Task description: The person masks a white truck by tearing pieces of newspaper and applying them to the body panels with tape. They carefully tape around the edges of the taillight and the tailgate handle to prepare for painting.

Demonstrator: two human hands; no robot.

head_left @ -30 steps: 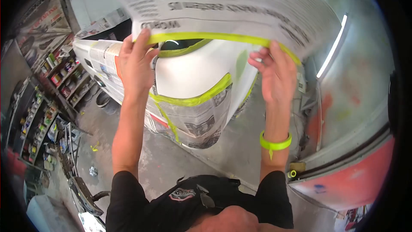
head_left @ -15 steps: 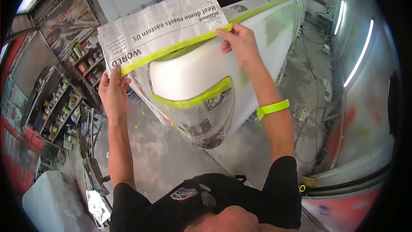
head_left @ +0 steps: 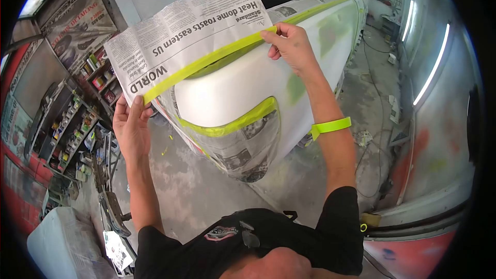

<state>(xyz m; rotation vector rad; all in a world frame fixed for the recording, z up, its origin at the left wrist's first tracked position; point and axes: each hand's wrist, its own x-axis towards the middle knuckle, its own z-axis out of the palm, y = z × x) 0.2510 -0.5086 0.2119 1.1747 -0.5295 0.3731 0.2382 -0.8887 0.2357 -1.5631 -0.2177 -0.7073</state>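
Observation:
A newspaper sheet (head_left: 191, 28) edged with yellow-green masking tape (head_left: 206, 62) stretches between my hands above a white car panel (head_left: 222, 95). At the sheet's lower left corner, my left hand (head_left: 133, 124) pinches the taped edge between thumb and fingers. My right hand (head_left: 290, 46) pinches the other end of the taped edge, over the panel's upper side. Below the white area, more newspaper (head_left: 232, 147) covers a rounded part of the car, bordered by a yellow-green tape strip (head_left: 232, 119). A yellow-green band (head_left: 331, 125) circles my right forearm.
Shelves with cans and bottles (head_left: 67, 129) stand on the left. A wrapped pale object (head_left: 62, 243) sits at the lower left. A cable (head_left: 377, 88) runs over the concrete floor (head_left: 181, 191) on the right, beside a paint-marked wall (head_left: 439, 124).
My left hand has moved down and slightly left with its end of the newspaper, so the sheet slants more. My right hand has barely shifted and keeps its pinch.

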